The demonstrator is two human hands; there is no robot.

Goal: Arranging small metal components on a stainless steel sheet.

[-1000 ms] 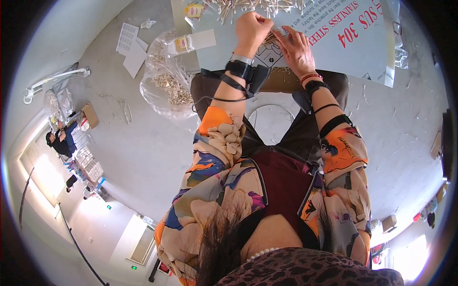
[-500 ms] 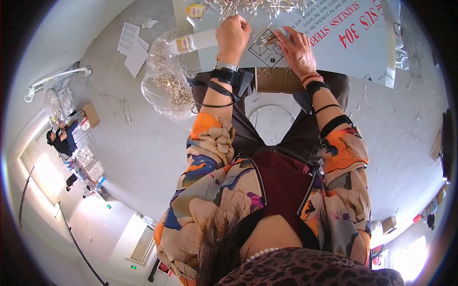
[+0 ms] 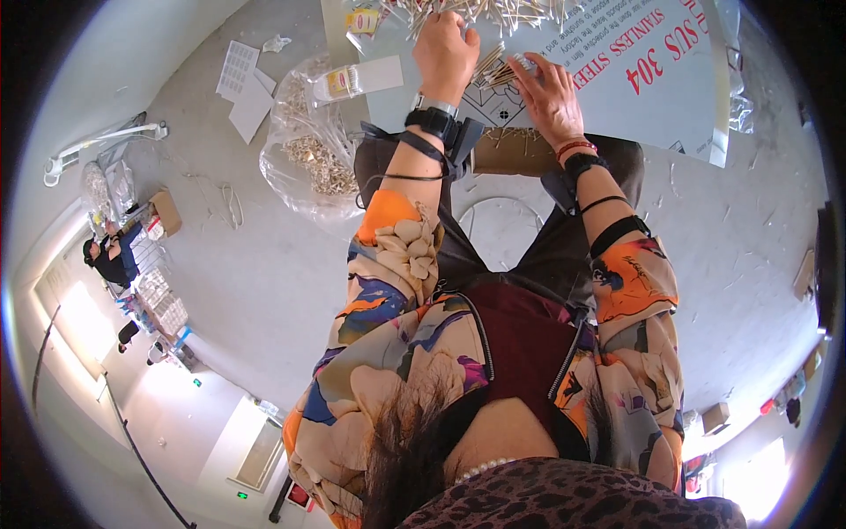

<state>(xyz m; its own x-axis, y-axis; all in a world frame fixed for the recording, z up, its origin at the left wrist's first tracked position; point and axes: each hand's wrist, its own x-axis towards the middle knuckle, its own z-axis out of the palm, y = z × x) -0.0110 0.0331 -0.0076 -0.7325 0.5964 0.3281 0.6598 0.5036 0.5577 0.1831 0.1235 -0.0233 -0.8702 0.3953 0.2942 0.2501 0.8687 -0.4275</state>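
Observation:
Loose wooden cotton swabs lie heaped at the far edge of the silver-grey sheet in front of me. My left hand is at the near side of that heap, its fingers curled and their tips partly hidden. Closed around a small bunch of swabs, my right hand rests low over the sheet, with white tips showing by its fingers. Left of my left hand lies a clear flat pack with a yellow label and swabs inside. Another such pack sits beside the heap.
A clear plastic bag of swabs stands on the floor at the left. Below the sheet, between my knees, is a cardboard box. White printed sheets lie on the floor farther left. A person in dark clothing sits at far left.
My left hand has moved away from me and slightly right, up to the swab heap. My right hand stays nearly in place with its bunch.

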